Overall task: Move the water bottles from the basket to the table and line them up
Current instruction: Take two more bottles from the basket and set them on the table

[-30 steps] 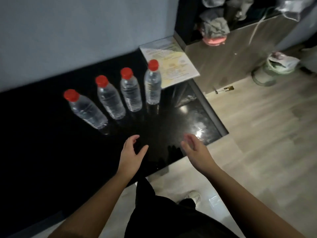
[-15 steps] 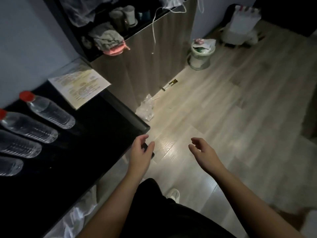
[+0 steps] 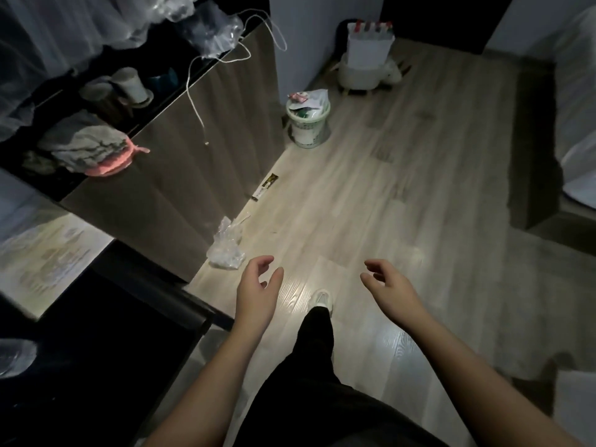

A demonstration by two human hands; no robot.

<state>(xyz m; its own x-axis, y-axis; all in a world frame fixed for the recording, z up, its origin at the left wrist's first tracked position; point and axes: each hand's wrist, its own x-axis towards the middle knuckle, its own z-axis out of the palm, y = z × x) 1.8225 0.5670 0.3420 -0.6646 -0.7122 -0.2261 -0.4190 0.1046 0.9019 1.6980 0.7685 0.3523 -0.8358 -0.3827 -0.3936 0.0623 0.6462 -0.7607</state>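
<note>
Both hands hung empty over the wooden floor (image 3: 403, 195), the left hand (image 3: 258, 291) and right hand (image 3: 390, 288) loosely curled, apparently free to fetch more. One water bottle (image 3: 14, 356) showed blurred at the black table (image 3: 113, 333)'s left edge. A pale container (image 3: 361, 75) by the far wall may have been the basket; a waste bin (image 3: 308, 124) and crumpled plastic (image 3: 225, 250) lay near the way.

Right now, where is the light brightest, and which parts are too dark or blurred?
Head view: glare is strongest on the wooden floor between the left hand and right hand; the black table is almost featureless; the water bottle at the left edge is blurred.
</note>
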